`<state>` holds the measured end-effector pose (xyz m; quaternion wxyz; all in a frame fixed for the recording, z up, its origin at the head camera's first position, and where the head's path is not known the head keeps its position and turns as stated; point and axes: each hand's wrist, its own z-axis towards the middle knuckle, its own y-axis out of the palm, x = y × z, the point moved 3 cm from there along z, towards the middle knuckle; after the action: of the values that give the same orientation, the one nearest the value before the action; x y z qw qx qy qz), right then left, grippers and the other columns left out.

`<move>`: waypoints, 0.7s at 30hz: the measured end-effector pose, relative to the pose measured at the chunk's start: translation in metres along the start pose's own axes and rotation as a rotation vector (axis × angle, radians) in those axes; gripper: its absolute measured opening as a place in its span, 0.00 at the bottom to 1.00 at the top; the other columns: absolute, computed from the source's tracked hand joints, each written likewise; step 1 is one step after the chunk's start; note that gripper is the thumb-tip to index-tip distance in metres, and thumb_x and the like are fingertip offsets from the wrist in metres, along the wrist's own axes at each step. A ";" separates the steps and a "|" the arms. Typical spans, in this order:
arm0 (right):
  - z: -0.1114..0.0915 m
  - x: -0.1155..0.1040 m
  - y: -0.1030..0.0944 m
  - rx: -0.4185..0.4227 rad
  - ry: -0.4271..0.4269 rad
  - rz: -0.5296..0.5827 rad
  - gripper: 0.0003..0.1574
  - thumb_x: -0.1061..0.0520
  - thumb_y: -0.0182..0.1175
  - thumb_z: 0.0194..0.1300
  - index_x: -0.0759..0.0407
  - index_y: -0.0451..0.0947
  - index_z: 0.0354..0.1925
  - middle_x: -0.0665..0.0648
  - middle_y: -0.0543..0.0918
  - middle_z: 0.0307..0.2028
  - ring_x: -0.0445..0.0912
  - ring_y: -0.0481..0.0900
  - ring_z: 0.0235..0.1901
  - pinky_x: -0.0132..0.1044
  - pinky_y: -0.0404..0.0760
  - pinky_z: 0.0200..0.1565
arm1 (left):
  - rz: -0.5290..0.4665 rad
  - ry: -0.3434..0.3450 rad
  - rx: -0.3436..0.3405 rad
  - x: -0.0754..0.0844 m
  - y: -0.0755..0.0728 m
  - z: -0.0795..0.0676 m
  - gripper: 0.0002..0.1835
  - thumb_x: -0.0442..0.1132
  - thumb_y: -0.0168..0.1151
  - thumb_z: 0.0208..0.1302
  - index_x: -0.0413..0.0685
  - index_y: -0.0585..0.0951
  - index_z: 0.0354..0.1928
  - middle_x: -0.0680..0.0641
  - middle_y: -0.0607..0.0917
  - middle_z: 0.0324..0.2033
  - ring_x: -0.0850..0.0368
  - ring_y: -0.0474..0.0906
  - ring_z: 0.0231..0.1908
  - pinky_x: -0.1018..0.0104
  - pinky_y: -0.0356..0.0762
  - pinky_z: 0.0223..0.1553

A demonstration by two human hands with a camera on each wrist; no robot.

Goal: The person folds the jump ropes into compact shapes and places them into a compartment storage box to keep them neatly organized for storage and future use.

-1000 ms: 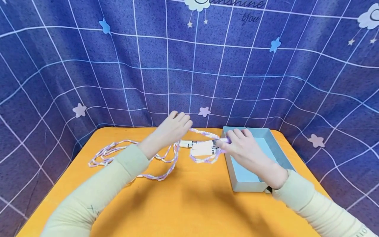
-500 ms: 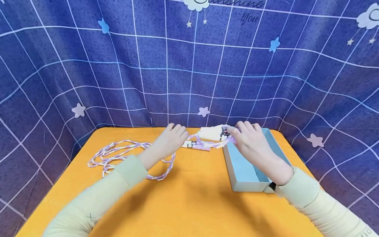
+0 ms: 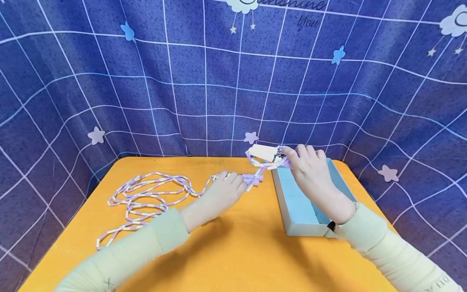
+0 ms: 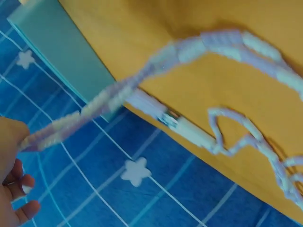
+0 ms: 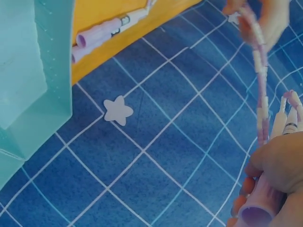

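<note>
My right hand [image 3: 313,172] grips the white-and-purple handles [image 5: 262,203] of a beaded jump rope [image 3: 260,172] above the light blue tray's left edge. Part of that rope is looped about the handles. Left of it, my left hand [image 3: 222,192] pinches a strand of the purple-and-white beaded rope, which hangs between the two hands in the right wrist view. Another pair of purple-and-white handles [image 3: 253,178] lies on the table just beyond my left hand. In the left wrist view, one such handle [image 4: 189,130] joins rope lying on the table.
Loose beaded rope [image 3: 142,194] is spread in loops over the table's left side. A light blue tray [image 3: 304,230] stands on the right of the orange table [image 3: 233,251]. Behind the table hangs a blue curtain [image 3: 226,101] with grid lines and stars.
My right hand has lifted the handles up and slightly right. My left hand has shifted toward me and a little right, low by the table handles. More of the left rope pile is uncovered.
</note>
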<state>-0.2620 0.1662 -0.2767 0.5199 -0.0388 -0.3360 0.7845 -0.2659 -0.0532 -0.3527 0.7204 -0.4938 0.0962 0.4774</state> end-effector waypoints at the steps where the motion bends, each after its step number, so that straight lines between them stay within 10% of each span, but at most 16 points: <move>1: 0.000 0.001 0.001 0.003 0.010 -0.010 0.14 0.63 0.49 0.64 0.54 0.68 0.48 0.60 0.68 0.25 0.56 0.67 0.25 0.47 0.61 0.27 | 0.002 0.005 0.006 0.003 -0.003 0.001 0.15 0.37 0.35 0.67 0.48 0.75 0.39 0.48 0.74 0.33 0.52 0.70 0.34 0.60 0.65 0.35; 21: -0.007 -0.009 0.022 0.065 -0.072 -0.131 0.14 0.62 0.41 0.67 0.51 0.71 0.45 0.60 0.64 0.22 0.55 0.62 0.22 0.44 0.58 0.24 | 0.026 0.112 0.200 0.020 -0.074 0.020 0.16 0.33 0.36 0.68 0.46 0.77 0.38 0.50 0.78 0.34 0.54 0.73 0.37 0.60 0.69 0.41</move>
<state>-0.2723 0.1572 -0.2968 0.5585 0.0282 -0.3306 0.7602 -0.2038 -0.0293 -0.3088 0.7536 -0.4438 0.1897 0.4463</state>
